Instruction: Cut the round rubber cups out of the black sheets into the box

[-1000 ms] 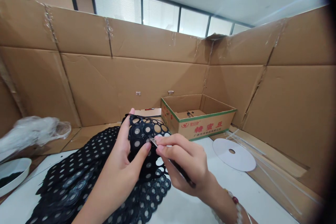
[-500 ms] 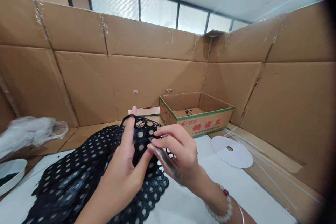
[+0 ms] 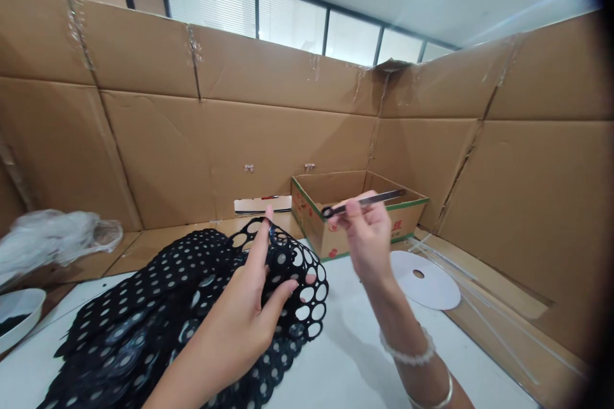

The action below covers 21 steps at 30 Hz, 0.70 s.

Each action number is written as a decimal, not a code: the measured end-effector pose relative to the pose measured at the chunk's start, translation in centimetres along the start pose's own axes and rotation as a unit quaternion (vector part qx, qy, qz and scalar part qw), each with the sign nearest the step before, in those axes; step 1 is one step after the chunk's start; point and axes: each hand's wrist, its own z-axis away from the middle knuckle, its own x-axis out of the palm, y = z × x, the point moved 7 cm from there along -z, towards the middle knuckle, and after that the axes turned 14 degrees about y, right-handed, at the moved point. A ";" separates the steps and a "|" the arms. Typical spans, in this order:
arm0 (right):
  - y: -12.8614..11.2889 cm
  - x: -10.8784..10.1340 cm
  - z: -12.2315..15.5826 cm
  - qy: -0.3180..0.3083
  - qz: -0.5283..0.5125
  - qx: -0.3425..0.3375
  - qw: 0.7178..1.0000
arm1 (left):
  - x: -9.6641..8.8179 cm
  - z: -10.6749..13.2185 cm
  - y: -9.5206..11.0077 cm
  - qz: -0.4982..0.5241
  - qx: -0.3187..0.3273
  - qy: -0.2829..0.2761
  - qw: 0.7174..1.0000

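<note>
My left hand [image 3: 242,319] grips the raised edge of a black sheet [image 3: 158,307] punched full of round holes, thumb on one side and fingers on the other. The sheet lies on top of several more like it on the white table. My right hand [image 3: 367,233] is lifted in front of the open cardboard box [image 3: 378,211] and pinches metal tweezers [image 3: 362,202], held level. A small black ring sits at the left tip of the tweezers, over the box's near wall.
Tall cardboard walls [image 3: 240,134] close in the table at the back and right. A white disc with a centre hole [image 3: 425,281] lies right of the box. At far left are a crumpled plastic bag [image 3: 52,239] and a white bowl [image 3: 16,313] with dark contents.
My right hand has left the sheet and risen to the right, toward the box, carrying the tweezers with a small black ring. My left hand has lowered the sheet's edge slightly.
</note>
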 end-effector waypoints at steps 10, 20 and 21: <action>6.6 -5.4 -5.3 0.135 0.338 -0.179 0.914 | -2.8 -2.5 -1.0 0.135 -0.064 0.139 0.979; -4.2 4.0 5.7 -0.106 0.024 -0.205 0.973 | -1.4 -1.8 -0.6 0.172 -0.093 0.074 0.978; -4.7 4.7 6.6 -0.141 0.006 -0.210 0.968 | -1.4 -1.7 -0.4 0.173 -0.085 0.070 0.979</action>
